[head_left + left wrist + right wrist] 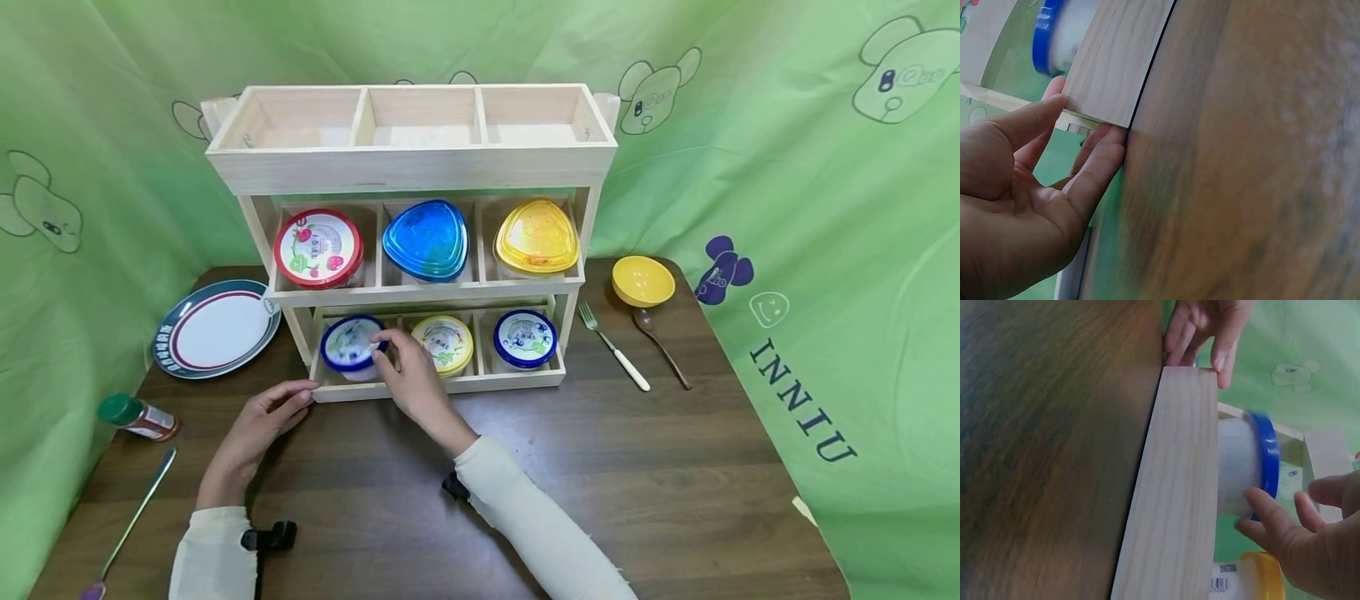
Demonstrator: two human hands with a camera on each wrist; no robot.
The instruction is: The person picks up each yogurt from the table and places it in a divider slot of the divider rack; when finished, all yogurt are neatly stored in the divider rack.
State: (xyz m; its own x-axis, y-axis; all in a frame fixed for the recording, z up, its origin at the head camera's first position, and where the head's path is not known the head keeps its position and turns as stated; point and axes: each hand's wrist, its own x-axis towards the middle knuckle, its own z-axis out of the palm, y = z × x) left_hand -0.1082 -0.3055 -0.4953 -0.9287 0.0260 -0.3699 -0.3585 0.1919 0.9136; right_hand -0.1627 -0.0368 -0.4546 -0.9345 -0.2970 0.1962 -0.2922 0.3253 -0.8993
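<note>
A three-tier wooden rack (420,171) stands on the table. My left hand (262,425) holds the left front corner of its bottom tier; in the left wrist view thumb and fingers (1094,169) meet the board's end. My right hand (416,379) is at a blue-lidded tub (351,343) in the bottom left compartment. In the right wrist view, loosely bent fingers (1266,512) are right at the lid's rim, and the thumb is held apart. Beside it sit a yellow-lidded tub (444,343) and another blue-lidded tub (525,337).
The middle tier holds a red-lidded tub (318,248), a blue-lidded container (426,240) and a yellow-lidded container (537,237). Left lie a plate (217,329), a green-capped shaker (140,417) and a long-handled utensil (138,517). Right are a yellow bowl (643,282), fork (613,347) and spoon (662,347).
</note>
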